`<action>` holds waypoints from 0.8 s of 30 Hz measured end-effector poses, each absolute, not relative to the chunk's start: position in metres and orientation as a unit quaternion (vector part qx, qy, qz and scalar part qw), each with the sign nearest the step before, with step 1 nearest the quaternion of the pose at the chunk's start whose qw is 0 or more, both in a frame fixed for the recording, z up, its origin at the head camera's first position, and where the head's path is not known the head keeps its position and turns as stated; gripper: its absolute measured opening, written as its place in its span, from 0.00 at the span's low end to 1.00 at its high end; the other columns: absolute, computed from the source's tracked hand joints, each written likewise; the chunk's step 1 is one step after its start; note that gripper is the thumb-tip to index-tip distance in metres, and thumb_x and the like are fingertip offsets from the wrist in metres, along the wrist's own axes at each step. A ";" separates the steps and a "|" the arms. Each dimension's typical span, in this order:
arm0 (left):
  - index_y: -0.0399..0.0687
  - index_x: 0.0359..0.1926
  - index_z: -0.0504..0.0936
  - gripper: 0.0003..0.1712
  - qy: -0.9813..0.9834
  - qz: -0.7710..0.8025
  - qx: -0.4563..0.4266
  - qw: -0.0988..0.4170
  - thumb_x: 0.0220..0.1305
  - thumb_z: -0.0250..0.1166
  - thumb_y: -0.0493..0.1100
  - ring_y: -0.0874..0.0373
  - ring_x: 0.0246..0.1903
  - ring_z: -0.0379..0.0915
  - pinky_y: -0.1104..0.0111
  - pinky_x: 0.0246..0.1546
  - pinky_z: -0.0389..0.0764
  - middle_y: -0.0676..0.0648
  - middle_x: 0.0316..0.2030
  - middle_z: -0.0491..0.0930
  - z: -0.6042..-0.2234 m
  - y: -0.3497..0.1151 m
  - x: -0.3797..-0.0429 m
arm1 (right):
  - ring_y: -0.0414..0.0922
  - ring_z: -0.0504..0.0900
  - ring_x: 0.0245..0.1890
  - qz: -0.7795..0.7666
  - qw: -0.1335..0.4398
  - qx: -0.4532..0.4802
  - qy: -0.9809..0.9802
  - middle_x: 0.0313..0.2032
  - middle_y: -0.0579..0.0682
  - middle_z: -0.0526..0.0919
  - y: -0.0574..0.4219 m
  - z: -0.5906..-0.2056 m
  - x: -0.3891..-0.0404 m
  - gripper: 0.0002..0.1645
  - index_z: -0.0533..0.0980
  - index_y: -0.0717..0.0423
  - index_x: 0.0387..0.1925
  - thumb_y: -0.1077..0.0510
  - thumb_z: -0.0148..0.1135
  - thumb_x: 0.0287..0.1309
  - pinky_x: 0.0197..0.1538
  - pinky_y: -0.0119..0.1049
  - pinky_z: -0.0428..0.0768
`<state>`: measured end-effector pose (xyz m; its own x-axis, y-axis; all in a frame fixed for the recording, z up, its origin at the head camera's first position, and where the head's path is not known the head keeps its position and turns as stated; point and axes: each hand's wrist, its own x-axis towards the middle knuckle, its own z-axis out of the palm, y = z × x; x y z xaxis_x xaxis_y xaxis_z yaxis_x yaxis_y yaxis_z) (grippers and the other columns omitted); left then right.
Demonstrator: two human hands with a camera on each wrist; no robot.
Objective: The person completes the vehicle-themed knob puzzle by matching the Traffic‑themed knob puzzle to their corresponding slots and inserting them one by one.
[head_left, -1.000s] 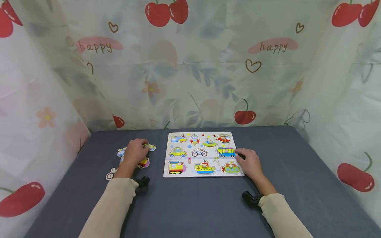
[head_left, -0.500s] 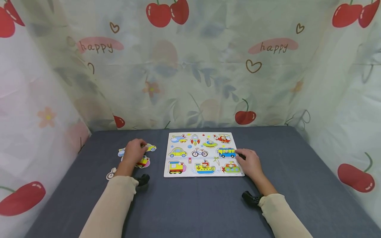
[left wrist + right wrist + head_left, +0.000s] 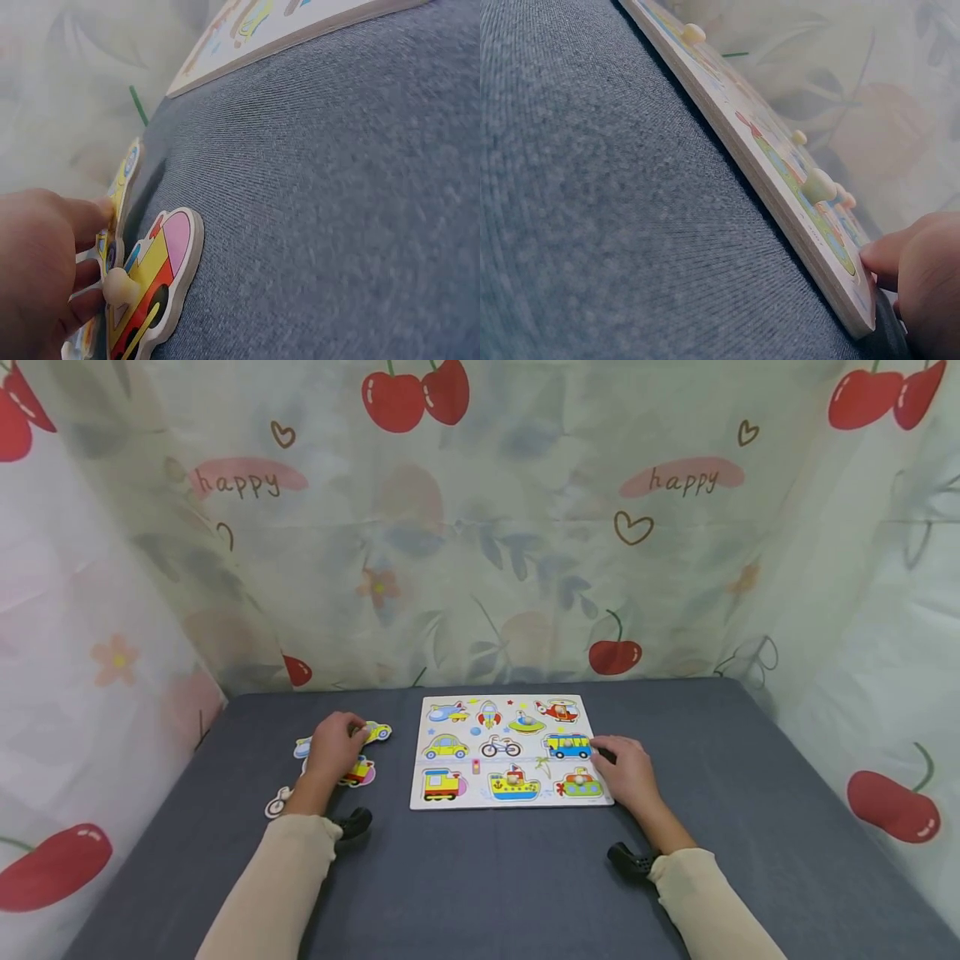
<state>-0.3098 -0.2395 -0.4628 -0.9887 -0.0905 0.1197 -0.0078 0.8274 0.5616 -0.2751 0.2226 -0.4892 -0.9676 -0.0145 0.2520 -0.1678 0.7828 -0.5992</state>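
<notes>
My left hand (image 3: 332,750) is over a group of loose puzzle pieces on the left of the table. Its fingers pinch the yellow car piece (image 3: 118,196), which stands tilted in the left wrist view. Just below it lies a train piece (image 3: 169,266) with a round knob. To the right is the wooden vehicle puzzle board (image 3: 480,766), lying flat. My right hand (image 3: 628,768) grips the board's right edge beside the bus piece (image 3: 567,745). In the right wrist view a fingertip rests on the board's edge near the submarine piece (image 3: 799,191).
A bicycle piece (image 3: 277,802) and a plane piece (image 3: 302,747) lie partly hidden by the left hand and arm. Dark grey cloth (image 3: 480,885) covers the table. A printed curtain (image 3: 450,552) hangs behind and on both sides.
The left hand's fingers have drawn together at the car piece, and the hand has barely shifted. The right hand stays at the board's edge. The head view has moved slightly.
</notes>
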 end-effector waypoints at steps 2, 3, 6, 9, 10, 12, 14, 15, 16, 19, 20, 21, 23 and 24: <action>0.39 0.48 0.81 0.14 -0.952 -0.295 0.027 0.078 0.69 0.60 0.44 0.43 0.45 0.70 0.51 0.50 0.70 0.38 0.48 0.75 -0.463 -0.240 -0.308 | 0.61 0.65 0.62 0.325 0.116 0.049 -0.937 0.57 0.64 0.77 0.222 -0.489 -0.275 0.20 0.78 0.62 0.56 0.59 0.60 0.65 0.62 0.60 0.60; 0.39 0.48 0.81 0.14 -0.951 -0.296 0.026 0.082 0.69 0.61 0.44 0.44 0.44 0.70 0.51 0.49 0.70 0.38 0.48 0.75 -0.462 -0.239 -0.306 | 0.61 0.65 0.62 0.327 0.115 0.048 -0.937 0.57 0.63 0.77 0.222 -0.489 -0.275 0.20 0.78 0.62 0.56 0.59 0.60 0.65 0.63 0.59 0.60; 0.39 0.47 0.81 0.14 -0.949 -0.298 0.020 0.098 0.68 0.62 0.44 0.45 0.42 0.70 0.52 0.46 0.71 0.39 0.45 0.75 -0.460 -0.238 -0.305 | 0.61 0.65 0.62 0.327 0.115 0.049 -0.937 0.57 0.63 0.77 0.222 -0.490 -0.275 0.20 0.78 0.62 0.56 0.59 0.60 0.65 0.62 0.59 0.60; 0.39 0.45 0.82 0.13 -0.947 -0.297 0.005 0.118 0.66 0.64 0.44 0.46 0.40 0.70 0.53 0.44 0.71 0.40 0.43 0.76 -0.457 -0.235 -0.305 | 0.61 0.66 0.62 0.328 0.120 0.051 -0.936 0.56 0.63 0.77 0.224 -0.491 -0.276 0.20 0.78 0.62 0.56 0.59 0.60 0.65 0.62 0.59 0.60; 0.39 0.44 0.83 0.12 -0.946 -0.299 0.000 0.124 0.65 0.65 0.43 0.46 0.39 0.71 0.53 0.43 0.71 0.40 0.42 0.76 -0.456 -0.233 -0.305 | 0.61 0.66 0.62 0.327 0.122 0.053 -0.936 0.56 0.63 0.77 0.224 -0.491 -0.276 0.20 0.78 0.62 0.55 0.59 0.60 0.64 0.62 0.59 0.60; 0.38 0.42 0.83 0.11 -0.943 -0.302 -0.012 0.137 0.64 0.66 0.43 0.46 0.39 0.71 0.53 0.43 0.71 0.40 0.41 0.76 -0.454 -0.230 -0.305 | 0.61 0.66 0.62 0.325 0.126 0.055 -0.936 0.56 0.63 0.78 0.225 -0.492 -0.276 0.19 0.78 0.63 0.55 0.60 0.60 0.64 0.62 0.59 0.61; 0.38 0.41 0.83 0.11 -0.941 -0.304 -0.022 0.149 0.62 0.67 0.42 0.46 0.39 0.72 0.53 0.43 0.70 0.40 0.40 0.77 -0.454 -0.226 -0.304 | 0.61 0.67 0.62 0.324 0.127 0.055 -0.936 0.56 0.63 0.78 0.225 -0.493 -0.276 0.19 0.78 0.63 0.55 0.60 0.61 0.64 0.62 0.59 0.61; 0.38 0.40 0.83 0.10 -0.939 -0.306 -0.026 0.153 0.62 0.67 0.41 0.46 0.39 0.72 0.53 0.43 0.71 0.40 0.40 0.77 -0.453 -0.224 -0.303 | 0.61 0.67 0.62 0.324 0.127 0.054 -0.936 0.56 0.63 0.78 0.225 -0.493 -0.275 0.20 0.78 0.62 0.55 0.60 0.61 0.64 0.62 0.59 0.61; 0.39 0.39 0.83 0.09 -0.938 -0.307 -0.028 0.158 0.61 0.68 0.41 0.46 0.39 0.72 0.53 0.43 0.70 0.40 0.40 0.77 -0.454 -0.222 -0.303 | 0.61 0.66 0.62 0.324 0.127 0.054 -0.936 0.56 0.63 0.78 0.225 -0.493 -0.275 0.20 0.78 0.62 0.56 0.60 0.61 0.64 0.62 0.59 0.61; 0.40 0.36 0.83 0.06 -0.934 -0.308 -0.043 0.178 0.61 0.68 0.39 0.46 0.40 0.72 0.53 0.44 0.70 0.41 0.40 0.78 -0.455 -0.214 -0.300 | 0.61 0.66 0.62 0.324 0.124 0.052 -0.936 0.56 0.63 0.77 0.224 -0.492 -0.275 0.20 0.78 0.62 0.56 0.59 0.60 0.64 0.62 0.60 0.60; 0.41 0.35 0.83 0.05 -0.932 -0.308 -0.048 0.184 0.61 0.69 0.38 0.46 0.41 0.71 0.53 0.45 0.70 0.42 0.40 0.78 -0.456 -0.212 -0.299 | 0.61 0.66 0.62 0.325 0.123 0.051 -0.936 0.56 0.63 0.77 0.223 -0.492 -0.275 0.20 0.78 0.62 0.56 0.59 0.60 0.64 0.62 0.60 0.60; 0.42 0.34 0.82 0.04 -0.931 -0.308 -0.053 0.188 0.61 0.69 0.38 0.46 0.41 0.71 0.53 0.45 0.70 0.42 0.40 0.78 -0.456 -0.209 -0.298 | 0.61 0.66 0.62 0.326 0.122 0.050 -0.936 0.56 0.63 0.77 0.223 -0.491 -0.275 0.20 0.78 0.62 0.56 0.59 0.60 0.65 0.62 0.60 0.60; 0.43 0.33 0.82 0.03 -0.930 -0.307 -0.061 0.195 0.61 0.69 0.38 0.47 0.42 0.71 0.54 0.45 0.71 0.43 0.40 0.78 -0.456 -0.205 -0.297 | 0.61 0.65 0.62 0.328 0.121 0.049 -0.936 0.56 0.63 0.77 0.223 -0.490 -0.275 0.20 0.78 0.62 0.56 0.59 0.60 0.65 0.62 0.60 0.60; 0.44 0.33 0.82 0.03 -0.929 -0.306 -0.062 0.197 0.61 0.69 0.38 0.47 0.42 0.71 0.54 0.45 0.71 0.44 0.40 0.78 -0.456 -0.204 -0.297 | 0.61 0.65 0.62 0.329 0.121 0.049 -0.935 0.57 0.63 0.77 0.223 -0.490 -0.275 0.20 0.78 0.62 0.56 0.59 0.60 0.65 0.62 0.60 0.60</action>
